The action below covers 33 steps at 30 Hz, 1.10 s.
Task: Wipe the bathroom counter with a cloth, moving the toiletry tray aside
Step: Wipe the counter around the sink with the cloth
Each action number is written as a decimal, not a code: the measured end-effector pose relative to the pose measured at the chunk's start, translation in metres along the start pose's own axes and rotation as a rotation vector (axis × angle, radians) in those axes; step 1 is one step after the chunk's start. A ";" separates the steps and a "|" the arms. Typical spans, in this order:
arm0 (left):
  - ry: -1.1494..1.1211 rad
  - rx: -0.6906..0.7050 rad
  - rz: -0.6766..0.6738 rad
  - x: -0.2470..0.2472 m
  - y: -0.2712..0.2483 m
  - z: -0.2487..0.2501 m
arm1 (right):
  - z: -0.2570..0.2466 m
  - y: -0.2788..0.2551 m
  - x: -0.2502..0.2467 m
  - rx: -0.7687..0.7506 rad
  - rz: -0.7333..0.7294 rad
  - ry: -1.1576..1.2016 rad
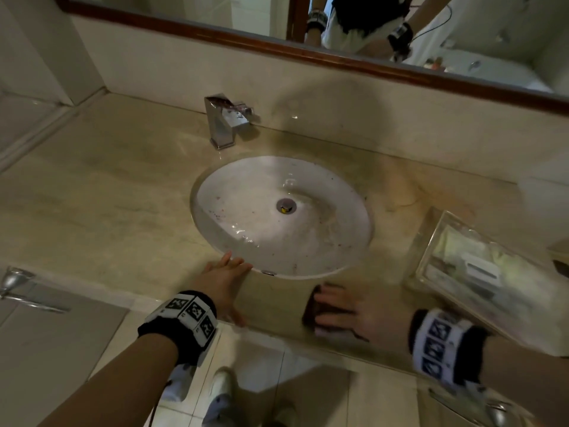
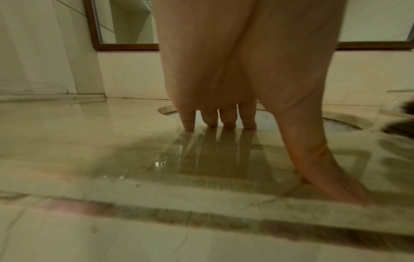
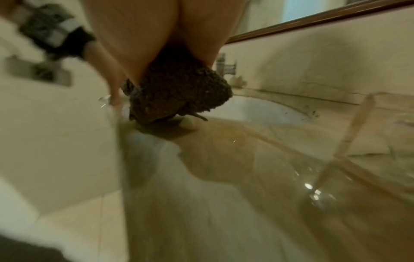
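Note:
My right hand (image 1: 338,312) holds a wadded dark brown cloth (image 1: 308,312) against the beige counter (image 1: 107,195), close to its front edge below the sink. In the right wrist view the cloth (image 3: 179,88) bulges out from under the palm and touches the wet stone. My left hand (image 1: 228,272) rests flat on the counter at the sink's front left rim, its fingers (image 2: 228,122) straight and the fingertips down. The clear toiletry tray (image 1: 431,241) stands at the right end of the counter, to the right of my right hand, with small packets inside.
The oval white sink (image 1: 197,192) is set into the middle of the counter, with a chrome faucet (image 1: 221,121) behind it. A wood-framed mirror (image 1: 338,61) runs along the back wall. Cabinet handles (image 1: 12,282) and floor tiles lie below the front edge.

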State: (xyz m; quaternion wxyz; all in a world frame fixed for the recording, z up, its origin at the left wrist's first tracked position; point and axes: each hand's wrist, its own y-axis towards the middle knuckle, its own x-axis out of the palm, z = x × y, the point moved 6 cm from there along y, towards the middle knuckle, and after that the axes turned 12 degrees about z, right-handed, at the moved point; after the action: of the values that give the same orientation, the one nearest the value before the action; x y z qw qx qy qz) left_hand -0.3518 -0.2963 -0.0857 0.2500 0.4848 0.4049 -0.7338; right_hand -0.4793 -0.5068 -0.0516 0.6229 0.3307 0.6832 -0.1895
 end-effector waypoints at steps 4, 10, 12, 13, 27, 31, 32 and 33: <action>0.005 0.003 0.001 0.002 0.001 -0.001 | -0.029 -0.046 0.023 -0.164 -0.065 -0.057; 0.005 -0.005 0.004 0.003 0.002 -0.002 | -0.018 -0.045 0.028 -0.224 -0.157 -0.155; -0.005 -0.012 0.004 0.004 0.002 -0.003 | -0.013 -0.040 0.031 -0.230 -0.118 -0.064; -0.005 -0.012 0.006 0.005 0.002 -0.003 | -0.011 -0.035 0.031 -0.227 -0.101 -0.030; 0.018 0.002 0.030 -0.002 0.000 0.003 | 0.059 0.022 -0.030 0.290 -0.127 -0.255; 0.052 0.012 0.010 -0.008 -0.002 0.006 | 0.027 -0.032 -0.055 0.637 0.093 -0.162; 0.061 0.016 -0.005 -0.008 -0.003 0.006 | 0.022 -0.050 -0.044 0.770 0.006 -0.128; 0.070 0.020 -0.024 -0.008 -0.003 0.007 | 0.017 -0.065 -0.032 0.870 -0.102 -0.119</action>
State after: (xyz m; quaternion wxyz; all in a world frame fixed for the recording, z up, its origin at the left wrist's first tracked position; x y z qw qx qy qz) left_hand -0.3544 -0.3007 -0.0757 0.2219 0.5077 0.4121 -0.7233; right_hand -0.5119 -0.5715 -0.0326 0.4537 0.5167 0.5181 -0.5087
